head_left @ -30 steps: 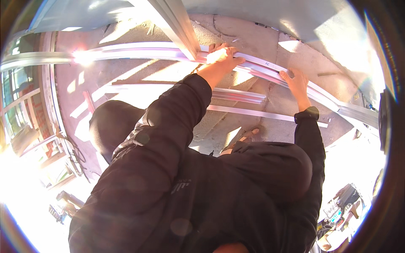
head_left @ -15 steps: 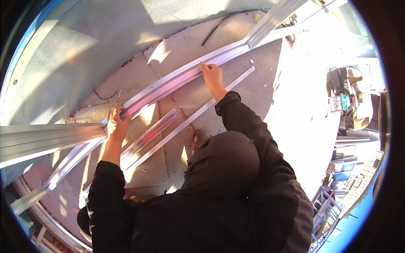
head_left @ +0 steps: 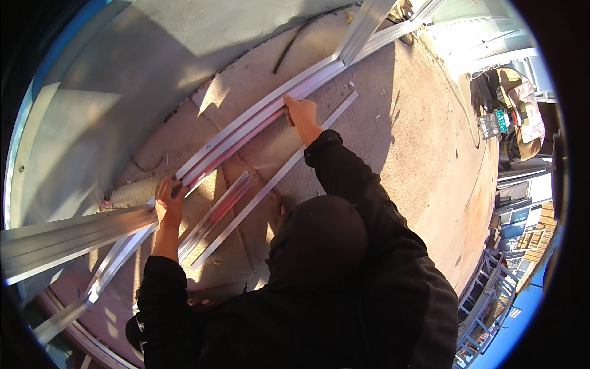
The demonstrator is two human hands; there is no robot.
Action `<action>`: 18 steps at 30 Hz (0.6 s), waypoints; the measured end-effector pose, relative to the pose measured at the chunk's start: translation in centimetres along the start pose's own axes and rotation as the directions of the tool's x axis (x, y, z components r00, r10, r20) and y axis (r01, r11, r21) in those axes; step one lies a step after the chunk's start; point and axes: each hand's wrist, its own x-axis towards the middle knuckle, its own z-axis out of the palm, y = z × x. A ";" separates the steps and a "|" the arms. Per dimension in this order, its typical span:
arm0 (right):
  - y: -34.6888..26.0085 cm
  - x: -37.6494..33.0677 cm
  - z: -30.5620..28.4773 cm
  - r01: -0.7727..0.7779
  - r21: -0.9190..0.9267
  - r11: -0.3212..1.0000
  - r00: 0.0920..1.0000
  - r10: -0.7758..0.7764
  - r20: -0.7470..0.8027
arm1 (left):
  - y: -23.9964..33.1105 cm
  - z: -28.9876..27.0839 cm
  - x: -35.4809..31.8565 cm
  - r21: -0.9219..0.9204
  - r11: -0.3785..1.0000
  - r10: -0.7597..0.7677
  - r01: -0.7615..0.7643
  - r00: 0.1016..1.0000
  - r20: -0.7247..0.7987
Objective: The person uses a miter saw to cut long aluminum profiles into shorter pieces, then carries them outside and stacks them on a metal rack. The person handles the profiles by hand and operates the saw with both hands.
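Note:
A long silvery aluminium channel (head_left: pixel 236 136) with a pinkish sheen lies slantwise in front of me, along the line between two metal posts. Its near left end sits between the thumb and fingers of my left hand (head_left: pixel 169 209), beside the left post (head_left: pixel 80 238). Farther along, my right hand (head_left: pixel 302 115) is closed over the channel's near edge, thumb on top; its fingers are partly hidden. The far end meets the foot of the right post (head_left: pixel 365 31). Below the channel, shorter metal profiles (head_left: pixel 215 215) and a long thin metal strip (head_left: pixel 275 179) rest on the ground.
A grey wall panel (head_left: pixel 141 49) rises behind the channel. A dark strip (head_left: pixel 287 48) lies on the dusty floor near it. At far right stands a bag (head_left: pixel 522 117) beside a dark box, with a ladder-like metal frame (head_left: pixel 488 292) lower down.
The view has shifted slightly, and the sunlit floor on the right looks darker. My left fingers are a little more spread at the channel's end. My right hand keeps its grip.

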 end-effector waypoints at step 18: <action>1.1 1.1 0.3 -0.128 0.178 0.976 0.992 0.129 0.005 | 1.7 1.7 0.9 0.044 0.987 0.159 -0.155 0.980 -0.123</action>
